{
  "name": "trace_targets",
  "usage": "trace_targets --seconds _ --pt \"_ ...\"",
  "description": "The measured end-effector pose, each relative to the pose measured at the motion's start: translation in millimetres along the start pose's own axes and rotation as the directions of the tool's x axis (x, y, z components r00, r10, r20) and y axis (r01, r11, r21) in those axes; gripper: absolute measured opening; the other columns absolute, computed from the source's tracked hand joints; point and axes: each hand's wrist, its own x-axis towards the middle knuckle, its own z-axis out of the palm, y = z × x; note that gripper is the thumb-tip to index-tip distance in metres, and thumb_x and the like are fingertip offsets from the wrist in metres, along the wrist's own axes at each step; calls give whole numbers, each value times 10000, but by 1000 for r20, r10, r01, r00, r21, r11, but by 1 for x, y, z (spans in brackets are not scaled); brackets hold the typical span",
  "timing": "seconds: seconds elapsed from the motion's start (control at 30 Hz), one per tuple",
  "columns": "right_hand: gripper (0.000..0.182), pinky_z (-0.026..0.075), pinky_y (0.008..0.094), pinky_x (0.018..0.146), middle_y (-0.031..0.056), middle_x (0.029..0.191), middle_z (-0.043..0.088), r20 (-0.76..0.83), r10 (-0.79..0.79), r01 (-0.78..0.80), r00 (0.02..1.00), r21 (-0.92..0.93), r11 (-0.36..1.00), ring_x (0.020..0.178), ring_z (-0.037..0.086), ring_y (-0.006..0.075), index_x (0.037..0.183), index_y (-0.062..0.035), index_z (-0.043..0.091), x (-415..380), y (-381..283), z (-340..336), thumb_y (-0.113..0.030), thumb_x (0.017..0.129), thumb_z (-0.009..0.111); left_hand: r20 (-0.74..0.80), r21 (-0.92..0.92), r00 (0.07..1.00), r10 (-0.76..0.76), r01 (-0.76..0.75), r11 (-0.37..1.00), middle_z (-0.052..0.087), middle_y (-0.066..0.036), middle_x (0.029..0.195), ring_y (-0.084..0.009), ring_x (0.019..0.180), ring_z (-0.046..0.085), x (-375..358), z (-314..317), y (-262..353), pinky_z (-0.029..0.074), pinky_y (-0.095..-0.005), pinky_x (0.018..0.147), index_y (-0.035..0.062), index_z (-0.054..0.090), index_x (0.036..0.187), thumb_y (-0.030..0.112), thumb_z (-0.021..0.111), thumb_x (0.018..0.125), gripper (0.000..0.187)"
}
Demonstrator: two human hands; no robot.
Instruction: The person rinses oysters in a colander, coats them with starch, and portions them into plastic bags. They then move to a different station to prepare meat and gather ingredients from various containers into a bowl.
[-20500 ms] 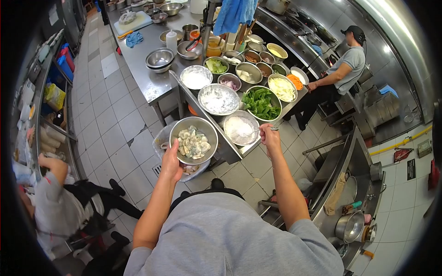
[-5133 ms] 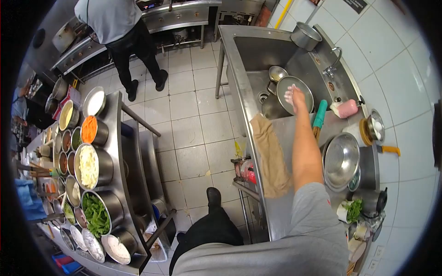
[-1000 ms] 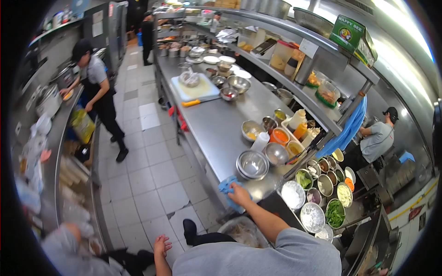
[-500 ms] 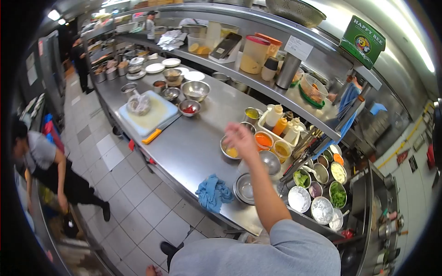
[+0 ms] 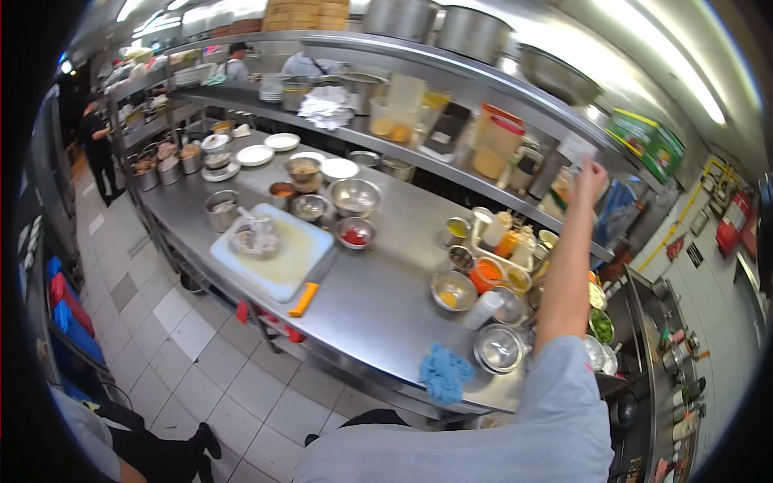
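Observation:
My right hand (image 5: 593, 180) is raised to the shelf on the right, its fingers curled together. It is in front of the white paper sheet (image 5: 575, 147) hanging at the upper shelf's edge; whether it touches the sheet or holds something small, I cannot make out. Below my forearm stand a tray of squeeze bottles (image 5: 509, 240), a tub of orange sauce (image 5: 485, 274) and a metal bowl with yellow contents (image 5: 452, 291). Stacked metal bowls (image 5: 498, 348) and a crumpled blue cloth (image 5: 446, 373) lie at the counter's near end. My left hand is out of view.
A cutting board (image 5: 274, 251) carries a plastic bag (image 5: 254, 235) and an orange-handled knife (image 5: 303, 299). Plates, bowls and pots line the steel counter (image 5: 386, 322). A green box (image 5: 648, 145) stands at the shelf's right end. Another person (image 5: 97, 145) stands far left; a co-worker's legs (image 5: 173, 455) are nearby.
My right hand has risen from above the sauce bowls to the shelf at the right, its fingers now curled. The view has shifted, and the nearby co-worker appears lower in it.

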Motion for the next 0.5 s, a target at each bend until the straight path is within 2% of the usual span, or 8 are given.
trace_targets --seconds 0.03,0.07,0.13,0.17,0.2,0.3,0.43,0.5 --pt "243 466 268 510 26 820 591 -18 -60 61 998 46 997 625 557 129 958 -52 560 16 18 5 -185 875 747 7 50 999 41 -42 998 573 -112 953 -243 625 571 29 -20 23 494 -376 471 79 493 1150 356 528 969 333" --pt "223 503 272 555 49 822 607 -56 34 -25 998 162 986 658 582 135 994 -46 534 -21 -14 19 -109 884 716 37 118 993 110 -114 987 571 -111 941 -242 605 568 60 -42 50 491 -375 452 82 495 1137 352 528 968 320" --pt "205 526 276 642 85 970 627 148 62 -114 987 370 922 755 613 158 1058 -61 528 -66 -24 36 -52 904 662 58 254 959 277 -283 925 611 -80 980 -240 646 595 86 -61 110 473 -365 461 112 528 1144 354 511 961 304" --pt "209 528 278 675 88 1035 628 230 55 -151 972 421 894 812 620 163 1083 -70 537 -92 -26 50 -33 908 645 -1 77 953 302 -301 951 595 -107 995 -259 662 598 96 -60 147 499 -398 492 89 514 1153 349 516 962 323" --pt "246 527 283 706 74 1075 620 375 33 -195 926 402 894 870 616 162 1129 -81 547 -125 -30 66 -24 906 636 -62 -100 946 319 -324 941 579 -133 1011 -278 677 602 103 -58 184 526 -430 523 65 500 1162 344 522 962 344" --pt "425 513 288 810 40 1131 619 714 65 -321 697 229 919 1012 599 150 1314 -103 537 -230 -51 139 -15 906 615 -10 -123 917 400 -398 909 600 -117 1097 -262 808 606 97 -42 304 524 -417 652 90 501 1242 353 543 966 384" --pt "537 489 274 875 60 1204 616 880 -11 -260 475 152 954 1045 580 113 1431 -49 467 -332 -60 267 -29 913 612 57 -118 867 495 -486 866 630 -64 1057 -211 819 608 116 -32 398 517 -368 676 140 523 1267 336 561 962 364" --pt "469 476 263 881 69 1184 629 867 25 -178 497 74 981 1020 579 105 1366 -16 539 -353 -46 325 -24 903 616 50 -108 863 504 -497 861 635 -58 1039 -199 790 608 129 -37 424 517 -354 637 131 533 1254 315 563 957 350"
